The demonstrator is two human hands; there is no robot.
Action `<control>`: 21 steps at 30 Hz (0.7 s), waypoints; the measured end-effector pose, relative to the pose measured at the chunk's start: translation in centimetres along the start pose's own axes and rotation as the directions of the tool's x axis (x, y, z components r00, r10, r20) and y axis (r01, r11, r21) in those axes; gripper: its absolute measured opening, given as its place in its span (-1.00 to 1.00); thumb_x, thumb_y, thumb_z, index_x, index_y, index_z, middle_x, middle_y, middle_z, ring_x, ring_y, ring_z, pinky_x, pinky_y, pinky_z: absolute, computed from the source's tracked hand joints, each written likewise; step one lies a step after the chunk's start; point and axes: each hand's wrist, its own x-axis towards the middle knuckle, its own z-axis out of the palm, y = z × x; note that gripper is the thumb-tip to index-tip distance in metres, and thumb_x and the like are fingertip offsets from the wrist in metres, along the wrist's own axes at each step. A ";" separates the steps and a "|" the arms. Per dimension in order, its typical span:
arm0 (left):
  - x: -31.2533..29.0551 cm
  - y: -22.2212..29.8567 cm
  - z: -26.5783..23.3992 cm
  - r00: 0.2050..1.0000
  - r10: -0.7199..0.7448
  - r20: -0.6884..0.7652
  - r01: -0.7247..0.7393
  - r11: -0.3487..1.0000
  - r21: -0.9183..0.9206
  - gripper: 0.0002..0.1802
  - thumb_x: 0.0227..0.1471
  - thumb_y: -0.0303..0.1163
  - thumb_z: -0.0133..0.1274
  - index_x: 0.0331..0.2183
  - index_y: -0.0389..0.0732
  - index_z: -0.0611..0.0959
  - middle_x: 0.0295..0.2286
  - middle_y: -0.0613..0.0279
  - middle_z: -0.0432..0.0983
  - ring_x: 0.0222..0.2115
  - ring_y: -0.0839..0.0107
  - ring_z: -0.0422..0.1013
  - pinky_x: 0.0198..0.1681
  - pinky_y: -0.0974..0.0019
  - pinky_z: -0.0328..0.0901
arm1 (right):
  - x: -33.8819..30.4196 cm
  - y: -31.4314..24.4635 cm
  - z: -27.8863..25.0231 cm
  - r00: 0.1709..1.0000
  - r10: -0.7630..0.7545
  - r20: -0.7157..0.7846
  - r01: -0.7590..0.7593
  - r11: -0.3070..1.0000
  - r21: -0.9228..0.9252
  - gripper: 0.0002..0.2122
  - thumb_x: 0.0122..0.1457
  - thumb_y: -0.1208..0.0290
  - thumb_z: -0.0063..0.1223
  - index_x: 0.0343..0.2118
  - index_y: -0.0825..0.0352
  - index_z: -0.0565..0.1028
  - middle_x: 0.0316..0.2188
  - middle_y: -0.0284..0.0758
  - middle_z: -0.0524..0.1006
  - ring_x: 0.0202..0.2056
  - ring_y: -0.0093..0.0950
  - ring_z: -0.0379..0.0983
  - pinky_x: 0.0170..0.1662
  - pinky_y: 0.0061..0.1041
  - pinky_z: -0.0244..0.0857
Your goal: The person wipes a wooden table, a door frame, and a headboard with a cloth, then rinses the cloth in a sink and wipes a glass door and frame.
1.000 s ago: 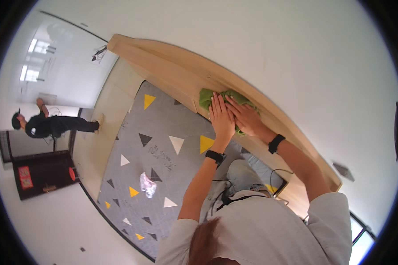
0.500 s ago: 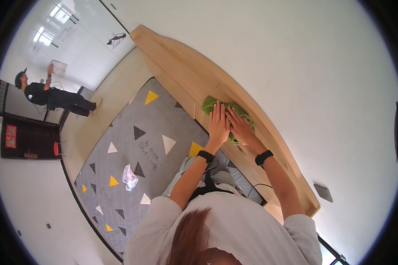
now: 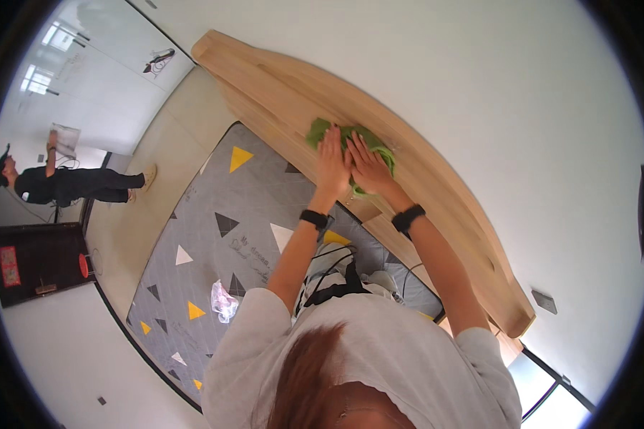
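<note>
A crumpled green cloth (image 3: 319,131) lies on the light wooden headboard (image 3: 279,86). My left hand (image 3: 332,166) rests flat on the cloth's left part, its fingers stretched out and fairly close together. Right beside it, my right hand (image 3: 369,169) presses on the cloth's right part with its fingers extended. Both palms face down, and neither hand's fingers wrap round the cloth. Each wrist wears a black band. Under the palms part of the cloth is hidden.
Below the headboard lies a grey mattress (image 3: 193,236) patterned with triangles, bearing a crumpled plastic bag (image 3: 223,302). White wall (image 3: 479,93) runs behind the headboard. At far left another person (image 3: 43,184) in dark clothes holds a pale item against glossy white cabinets (image 3: 107,86).
Both my hands and the green cloth have slid along the headboard toward its far left end, uncovering wood nearer me. The view has also shifted a little.
</note>
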 end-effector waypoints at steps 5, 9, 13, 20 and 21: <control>7.2 -9.1 -2.5 0.996 0.036 -0.083 -0.031 0.998 0.062 -0.37 0.15 -0.26 -0.22 0.17 -0.32 0.07 0.18 -0.01 -0.02 0.19 0.07 -0.05 0.21 0.06 -0.11 | 10.5 -4.3 -0.5 0.998 -0.041 -0.051 0.049 0.986 0.162 -0.45 0.20 0.27 -0.38 0.27 0.21 -0.09 0.31 -0.35 -0.22 0.30 -0.33 -0.27 0.25 -0.22 -0.16; 7.6 -10.0 -2.9 0.989 0.078 -0.125 -0.072 0.996 0.051 -0.36 0.11 -0.28 -0.16 0.16 -0.34 0.11 0.17 -0.03 -0.01 0.19 0.06 -0.05 0.21 0.04 -0.11 | 11.4 -4.9 0.7 0.995 -0.026 -0.098 0.040 0.989 0.141 -0.45 0.20 0.28 -0.40 0.26 0.21 -0.08 0.31 -0.35 -0.20 0.30 -0.34 -0.26 0.26 -0.26 -0.20; 2.0 -5.2 -2.3 1.000 0.022 -0.008 -0.023 0.999 -0.037 -0.35 0.06 -0.34 -0.13 0.14 -0.37 0.12 0.17 -0.08 -0.03 0.20 0.01 -0.08 0.22 0.01 -0.14 | 3.4 -3.0 2.0 0.989 -0.064 -0.135 0.066 0.998 0.014 -0.44 0.20 0.25 -0.33 0.26 0.26 -0.06 0.31 -0.33 -0.19 0.30 -0.35 -0.27 0.29 -0.27 -0.35; -6.7 7.2 0.6 0.887 0.378 0.266 -0.325 0.919 -0.222 -0.34 0.13 -0.25 -0.22 0.16 -0.38 0.06 0.17 -0.10 -0.05 0.20 0.03 -0.10 0.23 0.02 -0.16 | -16.3 -1.5 2.1 0.948 0.226 -0.225 -0.234 0.972 -0.010 -0.38 0.17 0.22 -0.20 0.24 0.36 -0.05 0.29 -0.15 -0.17 0.30 -0.23 -0.27 0.29 -0.20 -0.37; -7.5 7.8 1.1 0.882 0.383 0.275 -0.326 0.916 -0.234 -0.34 0.13 -0.25 -0.22 0.16 -0.38 0.06 0.17 -0.10 -0.05 0.20 0.03 -0.10 0.23 0.02 -0.16 | -18.1 -1.3 2.3 0.932 0.282 -0.229 -0.286 0.958 0.018 -0.38 0.18 0.21 -0.19 0.24 0.37 -0.05 0.29 -0.12 -0.16 0.30 -0.20 -0.26 0.28 -0.19 -0.37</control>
